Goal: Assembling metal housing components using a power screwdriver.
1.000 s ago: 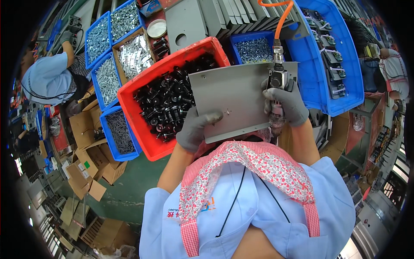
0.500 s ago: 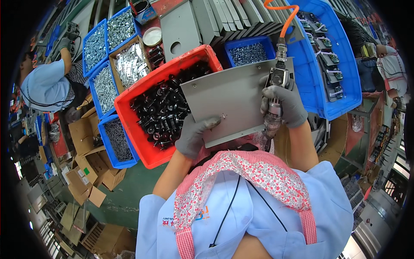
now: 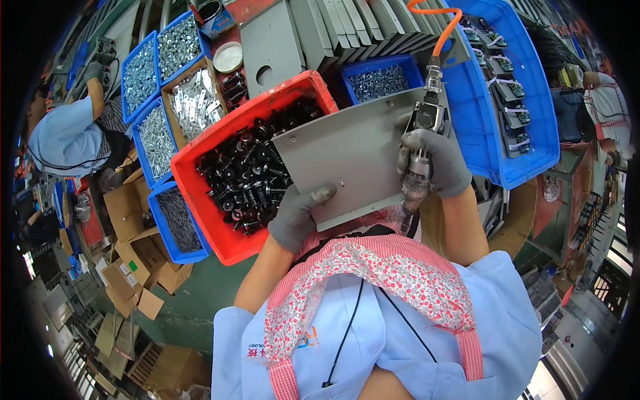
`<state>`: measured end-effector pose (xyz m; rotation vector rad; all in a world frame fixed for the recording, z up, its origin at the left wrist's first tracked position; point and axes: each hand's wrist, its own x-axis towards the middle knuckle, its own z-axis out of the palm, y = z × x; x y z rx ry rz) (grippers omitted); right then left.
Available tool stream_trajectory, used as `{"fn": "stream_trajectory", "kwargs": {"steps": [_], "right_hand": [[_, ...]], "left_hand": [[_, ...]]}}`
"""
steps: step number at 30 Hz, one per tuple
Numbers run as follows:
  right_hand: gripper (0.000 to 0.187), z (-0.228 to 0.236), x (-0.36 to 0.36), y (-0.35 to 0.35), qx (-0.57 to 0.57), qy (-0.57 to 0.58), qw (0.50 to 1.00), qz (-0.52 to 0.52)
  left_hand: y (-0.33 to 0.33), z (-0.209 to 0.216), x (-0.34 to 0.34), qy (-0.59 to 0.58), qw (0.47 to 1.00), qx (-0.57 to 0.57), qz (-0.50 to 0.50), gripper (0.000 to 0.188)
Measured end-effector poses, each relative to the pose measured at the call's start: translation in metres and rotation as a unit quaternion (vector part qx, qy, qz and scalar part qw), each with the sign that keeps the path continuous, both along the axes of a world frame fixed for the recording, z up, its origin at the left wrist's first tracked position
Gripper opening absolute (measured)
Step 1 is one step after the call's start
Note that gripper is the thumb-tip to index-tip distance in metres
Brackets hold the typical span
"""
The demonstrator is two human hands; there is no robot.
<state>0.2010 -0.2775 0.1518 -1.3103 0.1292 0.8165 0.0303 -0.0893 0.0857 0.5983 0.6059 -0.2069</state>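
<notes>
Pinching sheet-metal panel [image 3: 360, 153] at 8 o'clock: L hand [image 3: 293, 219]; R hand [image 3: 437, 163] wrapped round pneumatic driver [image 3: 418, 165], 3 o'clock; tilt cd scratch panel.

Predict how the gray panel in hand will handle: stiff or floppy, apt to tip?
Probably stiff: the gray panel looks flat, without visible sag, and has a folded near edge. Likely to tilt if the left hand alone held it, since that grip is near one corner. Perhaps slippery, given its smooth face.
</notes>
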Motion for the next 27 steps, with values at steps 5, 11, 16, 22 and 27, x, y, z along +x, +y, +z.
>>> {"fn": "stream_trajectory", "kwargs": {"steps": [5,11,16,22,27], "right_hand": [[0.029,0.013,0.013,-0.007,0.048,-0.062,0.994,-0.075],[0.021,0.009,0.055,-0.041,0.161,-0.269,0.937,-0.157],[0.012,-0.033,0.072,-0.039,0.101,-0.274,0.911,-0.29],[0.012,-0.076,0.083,-0.028,0.103,-0.235,0.924,-0.285],[0.018,-0.115,0.097,-0.009,0.082,-0.285,0.917,-0.265]], "left_hand": [[0.006,0.003,0.002,0.02,0.995,0.088,0.041,0.041],[0.044,-0.005,-0.02,0.019,0.978,0.094,0.184,0.038],[0.064,-0.017,-0.042,-0.027,0.971,-0.049,0.232,0.038],[0.051,-0.02,-0.036,0.028,0.962,-0.066,0.263,0.042],[0.038,-0.013,-0.02,0.036,0.965,-0.087,0.245,0.061]]}}
